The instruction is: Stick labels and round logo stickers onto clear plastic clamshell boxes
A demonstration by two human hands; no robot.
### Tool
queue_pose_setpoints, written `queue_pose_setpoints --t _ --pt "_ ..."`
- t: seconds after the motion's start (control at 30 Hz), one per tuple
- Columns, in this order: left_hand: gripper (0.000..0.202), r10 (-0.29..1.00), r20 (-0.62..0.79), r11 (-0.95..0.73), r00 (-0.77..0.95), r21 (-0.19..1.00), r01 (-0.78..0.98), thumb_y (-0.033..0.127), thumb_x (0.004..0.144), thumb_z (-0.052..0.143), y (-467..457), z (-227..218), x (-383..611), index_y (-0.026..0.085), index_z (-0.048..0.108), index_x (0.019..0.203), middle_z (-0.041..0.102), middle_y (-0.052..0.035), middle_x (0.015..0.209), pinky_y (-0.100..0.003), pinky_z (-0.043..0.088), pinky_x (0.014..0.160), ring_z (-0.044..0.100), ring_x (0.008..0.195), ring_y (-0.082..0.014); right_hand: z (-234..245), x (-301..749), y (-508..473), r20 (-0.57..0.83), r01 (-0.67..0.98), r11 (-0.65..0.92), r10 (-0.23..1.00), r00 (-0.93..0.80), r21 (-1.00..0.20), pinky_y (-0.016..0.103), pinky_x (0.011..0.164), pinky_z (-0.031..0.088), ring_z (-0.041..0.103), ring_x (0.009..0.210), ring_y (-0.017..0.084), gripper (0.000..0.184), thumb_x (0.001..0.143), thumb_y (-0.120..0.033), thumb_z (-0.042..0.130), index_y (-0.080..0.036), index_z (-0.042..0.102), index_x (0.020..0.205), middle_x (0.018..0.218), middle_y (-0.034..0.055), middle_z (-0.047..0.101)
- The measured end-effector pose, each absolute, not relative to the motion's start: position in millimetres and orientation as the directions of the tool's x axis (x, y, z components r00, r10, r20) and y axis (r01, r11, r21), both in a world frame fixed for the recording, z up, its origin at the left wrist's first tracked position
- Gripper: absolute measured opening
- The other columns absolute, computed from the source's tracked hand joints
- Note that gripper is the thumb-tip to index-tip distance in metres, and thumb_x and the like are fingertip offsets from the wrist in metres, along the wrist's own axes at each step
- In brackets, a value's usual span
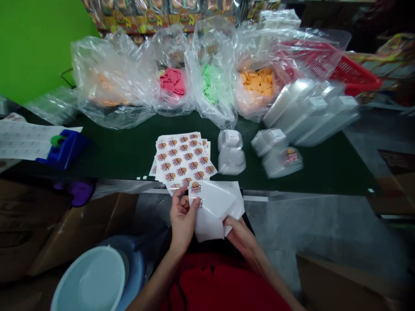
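Note:
Both my hands hold a white sticker sheet (218, 207) over my lap, with one burger sticker (196, 188) left at its top left corner. My left hand (182, 218) pinches the sheet's left edge just under that sticker. My right hand (238, 233) grips the sheet's lower right part from below, fingers closed. Just beyond, on the green table (123, 151), lies a stack of full sticker sheets (183, 160). Beside it sit small clear plastic boxes (231, 151).
Clear bags of coloured pieces stand along the back: orange (108, 93), pink (173, 82), green (210, 82), orange (259, 82). Stacked clear boxes (311, 112) and a red basket (353, 73) are at right. A blue dispenser (65, 147) sits left. Basins (94, 280) and cardboard boxes lie below.

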State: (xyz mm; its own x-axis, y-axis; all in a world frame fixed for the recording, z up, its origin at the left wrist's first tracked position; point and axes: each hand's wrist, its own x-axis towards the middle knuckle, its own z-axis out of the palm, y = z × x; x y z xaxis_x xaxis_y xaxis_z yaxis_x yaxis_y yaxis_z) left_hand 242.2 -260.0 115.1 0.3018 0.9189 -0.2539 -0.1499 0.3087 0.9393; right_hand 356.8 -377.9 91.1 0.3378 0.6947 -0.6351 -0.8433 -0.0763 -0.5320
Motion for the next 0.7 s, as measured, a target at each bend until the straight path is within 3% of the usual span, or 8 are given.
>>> queue_pose_setpoints --t 0.13,0.23,0.33,0.43,0.5,0.57,0.7 --pt "0.062 0.933 -0.161 0.205 0.322 0.973 -0.105 0.035 0.087 0.082 -254 117 243 0.023 0.053 0.14 0.077 -0.0016 0.093 -0.025 0.057 0.077 0.073 0.083 -0.0149 102 354 -370 -0.609 -0.887 -0.06 0.748 0.265 -0.459 0.047 0.106 0.055 0.071 0.118 0.034 0.069 0.061 -0.024 0.087 -0.024 0.073 0.128 0.11 0.0039 0.084" --pt "0.061 0.912 -0.125 0.149 0.39 0.988 -0.032 0.034 0.093 0.075 -248 114 248 0.023 0.049 0.146 0.077 -0.004 0.097 -0.027 0.058 0.078 0.073 0.084 -0.0161 102 355 -366 -0.617 -0.876 -0.11 0.751 0.237 -0.47 0.05 0.107 0.054 0.073 0.115 0.034 0.069 0.065 -0.033 0.095 -0.023 0.072 0.13 0.116 0.0058 0.083" --pt "0.052 0.917 0.03 -0.098 0.397 0.983 0.152 0.032 0.097 0.071 -244 113 246 0.023 0.052 0.146 0.074 -0.0098 0.119 -0.035 0.06 0.089 0.073 0.104 -0.0218 97 354 -359 -0.641 -0.867 -0.115 0.72 0.264 -0.485 0.052 0.108 0.053 0.074 0.113 0.034 0.07 0.067 -0.04 0.097 -0.022 0.072 0.13 0.121 0.0075 0.082" --pt "0.038 0.849 0.315 -0.481 0.424 0.792 0.376 0.027 0.099 0.07 -245 117 234 0.025 0.064 0.136 0.067 -0.0119 0.137 -0.045 0.054 0.107 0.064 0.128 -0.0276 94 352 -357 -0.647 -0.859 -0.093 0.7 0.303 -0.503 0.052 0.112 0.051 0.072 0.117 0.033 0.07 0.069 -0.041 0.096 -0.023 0.072 0.132 0.127 0.0075 0.08" --pt "0.03 0.752 0.405 -0.635 0.521 0.656 0.407 0.023 0.101 0.067 -249 120 225 0.025 0.068 0.131 0.069 -0.0109 0.133 -0.047 0.053 0.108 0.064 0.127 -0.0274 95 350 -358 -0.65 -0.857 -0.086 0.692 0.315 -0.507 0.051 0.114 0.049 0.07 0.121 0.032 0.07 0.069 -0.041 0.096 -0.024 0.072 0.132 0.128 0.0073 0.079" --pt "0.027 0.687 0.416 -0.701 0.596 0.596 0.391 0.021 0.102 0.066 -254 122 219 0.024 0.069 0.129 0.073 -0.0099 0.127 -0.045 0.055 0.104 0.067 0.12 -0.0261 97 349 -359 -0.649 -0.859 -0.094 0.698 0.304 -0.504 0.05 0.116 0.047 0.069 0.123 0.032 0.072 0.068 -0.04 0.097 -0.024 0.072 0.133 0.127 0.0073 0.08" --pt "0.024 0.679 0.415 -0.706 0.606 0.595 0.384 0.02 0.101 0.068 -257 122 217 0.021 0.071 0.125 0.078 -0.0089 0.121 -0.042 0.055 0.096 0.072 0.111 -0.025 101 347 -361 -0.633 -0.857 -0.119 0.726 0.269 -0.501 0.052 0.117 0.046 0.068 0.124 0.033 0.078 0.066 -0.039 0.097 -0.025 0.069 0.138 0.123 0.0074 0.08"
